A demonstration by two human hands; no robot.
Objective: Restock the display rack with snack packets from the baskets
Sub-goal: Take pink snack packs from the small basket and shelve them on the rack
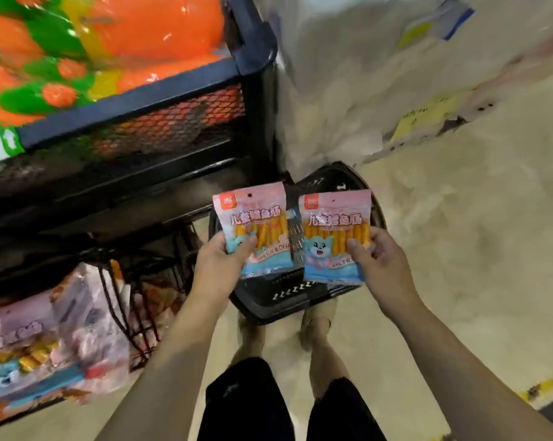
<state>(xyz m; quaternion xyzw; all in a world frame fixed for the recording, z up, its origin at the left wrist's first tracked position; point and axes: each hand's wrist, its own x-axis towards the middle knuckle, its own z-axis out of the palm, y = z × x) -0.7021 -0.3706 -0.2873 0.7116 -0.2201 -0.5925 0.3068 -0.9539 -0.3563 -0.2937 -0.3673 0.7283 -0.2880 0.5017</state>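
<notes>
Fingers (248, 245) pinching two packets (256, 218), black basket (288, 300) below, mesh rack (135, 101) left

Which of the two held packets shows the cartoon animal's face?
The right packet, in the right hand: its blue cartoon face is visible. On the left packet, the thumb of the left hand covers that spot.

Glossy, faintly crinkled plastic film is catching the light on the left packet (256, 230) and the right packet (334, 237). The basket (269, 302) is showing matt black moulded plastic with slotted walls. The display rack (135, 100) is presenting dark painted metal rails and fine wire mesh. Its top-shelf bags (154, 27) are shining in slick orange-and-green plastic. The floor (459, 233) is looking pale, matt and mottled.
</notes>
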